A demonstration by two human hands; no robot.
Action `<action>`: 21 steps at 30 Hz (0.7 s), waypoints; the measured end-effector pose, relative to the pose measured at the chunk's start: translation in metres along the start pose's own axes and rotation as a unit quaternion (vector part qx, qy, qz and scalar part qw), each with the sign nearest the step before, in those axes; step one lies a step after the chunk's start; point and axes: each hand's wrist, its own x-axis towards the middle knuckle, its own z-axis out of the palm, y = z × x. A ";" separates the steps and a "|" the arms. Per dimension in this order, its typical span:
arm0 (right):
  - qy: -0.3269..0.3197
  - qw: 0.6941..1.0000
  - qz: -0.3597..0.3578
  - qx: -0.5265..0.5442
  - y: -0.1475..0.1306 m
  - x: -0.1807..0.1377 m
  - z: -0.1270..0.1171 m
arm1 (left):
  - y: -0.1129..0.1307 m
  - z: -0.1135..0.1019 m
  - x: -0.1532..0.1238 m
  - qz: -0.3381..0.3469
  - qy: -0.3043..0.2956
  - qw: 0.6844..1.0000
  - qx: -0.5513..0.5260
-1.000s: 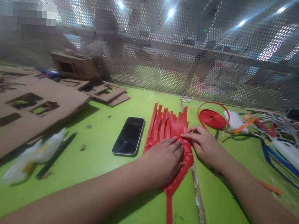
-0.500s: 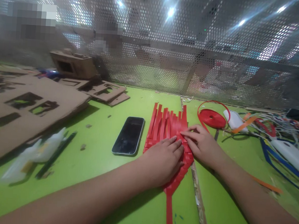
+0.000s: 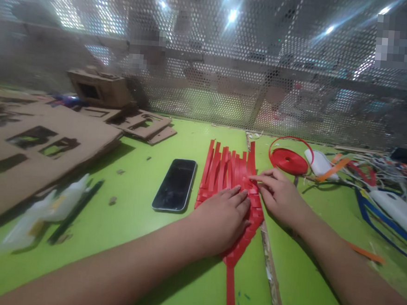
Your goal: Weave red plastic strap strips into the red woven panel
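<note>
A flat piece of woven red ribbon [image 3: 240, 248] lies on the green table, with loose strip ends fanned out at its far side and one long tail running toward me. My left hand [image 3: 221, 221] rests flat across the woven part, fingers stretched out and pressing it down. At the right edge of the weave, my right hand [image 3: 279, 195] has its index fingertip on the strips, with the other fingers curled around a red strip. Its grip is partly hidden. Behind that hand lies a roll of red ribbon [image 3: 286, 161], from which a loop rises and runs down toward the hand.
A smartphone [image 3: 175, 185] lies left of the weave. Farther left are white glue bottles [image 3: 62, 200], a dark pen-like stick [image 3: 75, 213] and cut cardboard sheets [image 3: 61, 138]. A white device [image 3: 399, 215], cables and ribbon scraps crowd the right. A perforated metal screen [image 3: 208, 88] stands behind.
My right hand has shifted slightly to the right along the weave's edge, its index finger straighter. My left hand stays in place on the weave.
</note>
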 end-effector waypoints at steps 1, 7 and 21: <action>-0.001 1.000 0.001 0.001 0.000 0.000 0.000 | 0.000 0.000 0.000 0.001 0.001 1.000 0.000; 0.004 1.000 0.008 0.004 -0.003 0.001 -0.001 | 0.000 0.001 0.000 -0.001 -0.002 1.000 -0.005; -0.003 1.000 0.007 0.010 -0.005 0.002 -0.003 | -0.001 0.000 0.000 0.003 -0.012 1.000 -0.011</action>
